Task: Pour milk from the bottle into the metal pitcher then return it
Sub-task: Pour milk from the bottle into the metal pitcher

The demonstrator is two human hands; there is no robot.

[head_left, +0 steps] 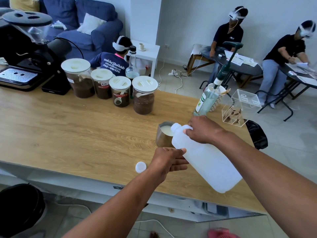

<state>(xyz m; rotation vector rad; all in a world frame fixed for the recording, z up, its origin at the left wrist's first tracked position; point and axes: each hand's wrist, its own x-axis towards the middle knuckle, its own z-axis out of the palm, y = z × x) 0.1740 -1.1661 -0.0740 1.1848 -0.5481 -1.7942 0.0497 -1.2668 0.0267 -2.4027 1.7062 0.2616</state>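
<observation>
A white plastic milk bottle (205, 158) is tilted over the wooden counter, its open mouth at the rim of the metal pitcher (163, 136). The pitcher holds white milk. My right hand (200, 129) grips the bottle's handle near the neck. My left hand (169, 161) supports the bottle's lower side with spread fingers. The bottle's white cap (140, 167) lies on the counter just left of my left wrist.
Several lidded jars of brown powder (120, 91) stand at the back of the wooden counter (77, 134), with a coffee machine (25, 62) at far left. A pump bottle (208, 98) and a clear acrylic box (238, 107) stand right of the pitcher. Three people sit beyond.
</observation>
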